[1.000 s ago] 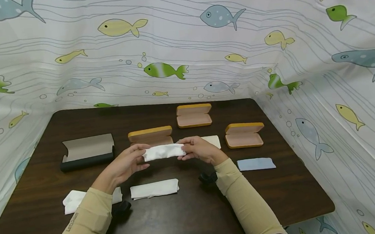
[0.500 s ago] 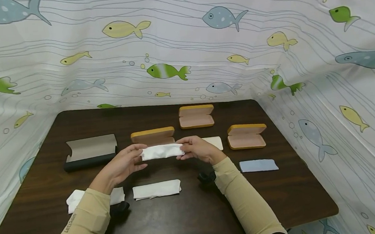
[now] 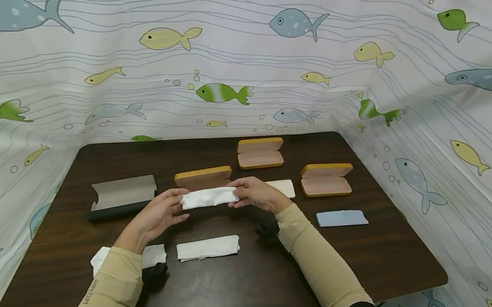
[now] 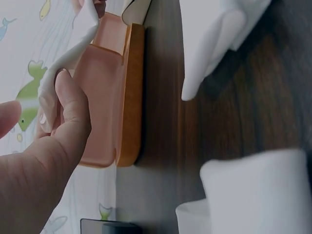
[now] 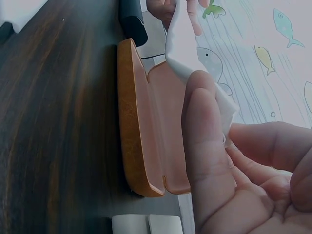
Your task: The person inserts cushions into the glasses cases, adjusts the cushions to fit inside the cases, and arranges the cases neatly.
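A white folded cloth (image 3: 209, 197) is stretched level between the two hands, above the table. My left hand (image 3: 156, 217) pinches its left end and my right hand (image 3: 260, 194) pinches the right end, thumbs facing me. Right behind the cloth stands an open glasses case (image 3: 203, 175) with a yellow-brown shell and pink lining; its lower half is largely hidden in the head view. Both wrist views show this case's pink interior (image 4: 97, 107) bare beside the cloth (image 5: 183, 48).
Two more open yellow glasses cases (image 3: 260, 153) (image 3: 326, 180) and a dark open case (image 3: 121, 199) stand around. Nearer lie folded white cloths (image 3: 208, 248) (image 3: 153, 256), a blue cloth (image 3: 342, 218) and a cream cloth (image 3: 282, 188) partly behind my right hand. A fish-patterned curtain surrounds the table.
Both hands, with the white cloth stretched between them, have shifted slightly left relative to the case behind. The head view has turned a little left. The grip looks the same.
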`<state>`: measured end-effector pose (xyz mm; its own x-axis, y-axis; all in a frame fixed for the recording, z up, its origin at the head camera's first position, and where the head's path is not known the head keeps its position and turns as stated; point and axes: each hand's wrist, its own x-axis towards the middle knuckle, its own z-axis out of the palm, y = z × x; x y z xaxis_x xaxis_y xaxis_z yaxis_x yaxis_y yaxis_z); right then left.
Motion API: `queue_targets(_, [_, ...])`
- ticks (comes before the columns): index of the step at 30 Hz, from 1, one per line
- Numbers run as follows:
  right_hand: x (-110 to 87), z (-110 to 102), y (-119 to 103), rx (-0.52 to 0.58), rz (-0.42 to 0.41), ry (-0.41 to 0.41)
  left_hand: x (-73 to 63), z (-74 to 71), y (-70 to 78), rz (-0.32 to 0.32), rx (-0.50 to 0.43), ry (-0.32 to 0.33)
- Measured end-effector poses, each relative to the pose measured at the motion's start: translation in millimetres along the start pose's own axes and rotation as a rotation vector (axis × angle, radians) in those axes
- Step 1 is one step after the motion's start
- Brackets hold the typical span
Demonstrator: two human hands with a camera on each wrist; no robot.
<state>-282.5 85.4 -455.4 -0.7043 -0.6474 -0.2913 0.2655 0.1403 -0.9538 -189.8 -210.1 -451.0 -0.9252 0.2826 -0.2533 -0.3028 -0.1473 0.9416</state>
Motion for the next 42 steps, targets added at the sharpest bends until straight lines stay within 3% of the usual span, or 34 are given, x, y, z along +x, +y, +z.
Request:
queue_targets(20, [22.7, 2.6, -3.0, 0.028, 0.051, 0.034, 9.1, -16.2, -2.6, 0.030, 0.013, 0.005])
queue_targets(42, [40.2, 2.1, -4.6, 0.037, 0.090, 0.075, 23.4, -27.0, -5.0, 0.002, 0.011, 0.045])
